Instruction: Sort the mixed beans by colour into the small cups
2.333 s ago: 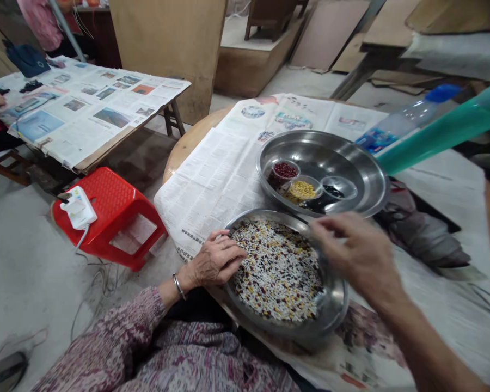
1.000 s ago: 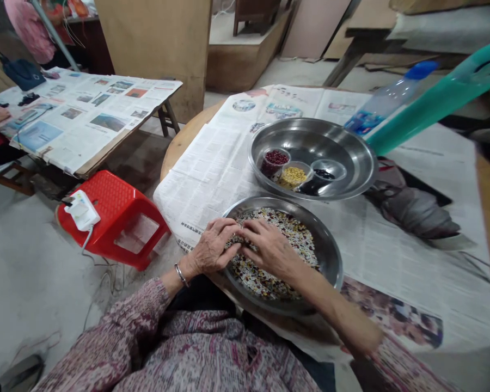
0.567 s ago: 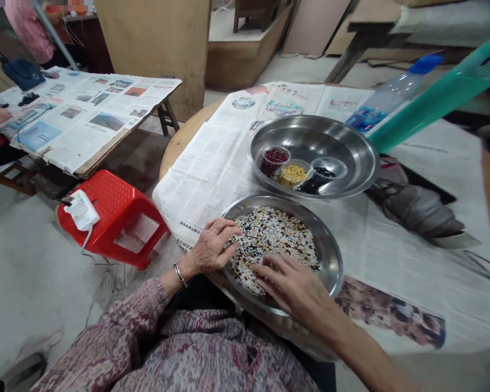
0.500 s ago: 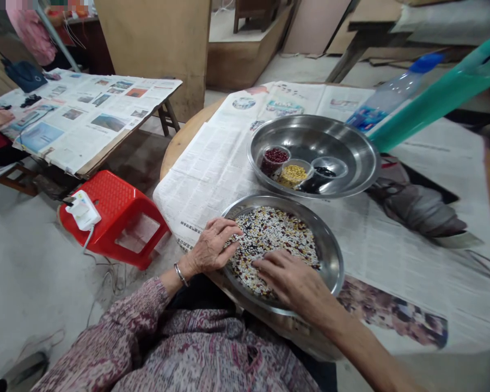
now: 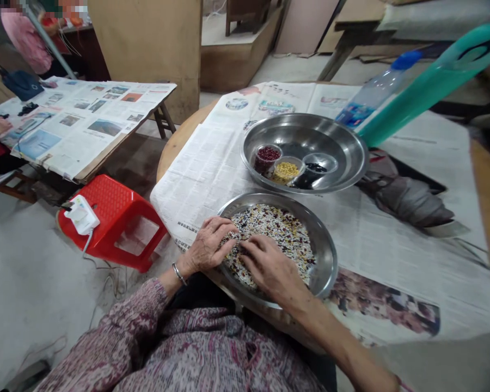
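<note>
Right hand (image 5: 269,269) has shifted left across the mix (image 5: 283,234) over the last half second; its fingertips now sit just beside the left hand (image 5: 210,245), so both hands appear to be working one patch at the left of the near bowl (image 5: 326,267). Right grip: thumb and fingers drawn close; cannot tell whether a grain is pinched; left grip: thumb and fingers parted, over the left rim. Far bowl (image 5: 345,147) on the surface (image 5: 173,147) unchanged; it holds red beans (image 5: 268,153), yellow beans (image 5: 286,171) and black beans (image 5: 316,168) in separate cups.
</note>
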`<action>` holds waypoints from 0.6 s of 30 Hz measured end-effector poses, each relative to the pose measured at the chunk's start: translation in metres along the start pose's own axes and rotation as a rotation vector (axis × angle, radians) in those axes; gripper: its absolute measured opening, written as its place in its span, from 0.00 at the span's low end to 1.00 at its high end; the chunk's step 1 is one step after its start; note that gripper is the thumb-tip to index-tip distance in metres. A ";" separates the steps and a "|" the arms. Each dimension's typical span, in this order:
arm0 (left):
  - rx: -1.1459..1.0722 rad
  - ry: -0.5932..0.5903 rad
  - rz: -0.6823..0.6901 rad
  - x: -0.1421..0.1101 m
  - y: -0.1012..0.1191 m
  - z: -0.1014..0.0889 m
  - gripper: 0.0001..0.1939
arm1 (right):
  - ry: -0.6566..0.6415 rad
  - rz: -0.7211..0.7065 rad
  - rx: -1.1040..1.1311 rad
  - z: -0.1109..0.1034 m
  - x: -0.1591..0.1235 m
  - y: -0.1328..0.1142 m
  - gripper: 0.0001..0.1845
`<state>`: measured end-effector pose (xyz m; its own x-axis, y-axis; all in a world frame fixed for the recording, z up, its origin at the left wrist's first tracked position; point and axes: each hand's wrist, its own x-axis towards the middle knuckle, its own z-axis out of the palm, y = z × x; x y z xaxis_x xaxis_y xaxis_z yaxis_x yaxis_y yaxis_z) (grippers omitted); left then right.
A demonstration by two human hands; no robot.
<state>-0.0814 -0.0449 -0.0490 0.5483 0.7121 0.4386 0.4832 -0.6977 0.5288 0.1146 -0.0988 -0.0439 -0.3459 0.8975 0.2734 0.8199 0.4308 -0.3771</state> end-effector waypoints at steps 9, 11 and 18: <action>-0.023 -0.011 -0.008 -0.004 -0.003 0.000 0.22 | -0.039 -0.248 -0.118 0.005 0.030 0.008 0.12; -0.024 -0.006 -0.004 -0.003 -0.003 0.000 0.21 | -0.016 -0.166 -0.180 -0.001 0.032 0.027 0.14; -0.037 -0.014 -0.009 -0.001 -0.003 0.001 0.20 | 0.058 0.046 -0.201 -0.024 -0.021 0.058 0.15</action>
<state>-0.0834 -0.0436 -0.0518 0.5536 0.7169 0.4237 0.4626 -0.6878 0.5594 0.1799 -0.0946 -0.0499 -0.2841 0.9063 0.3129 0.9107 0.3571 -0.2075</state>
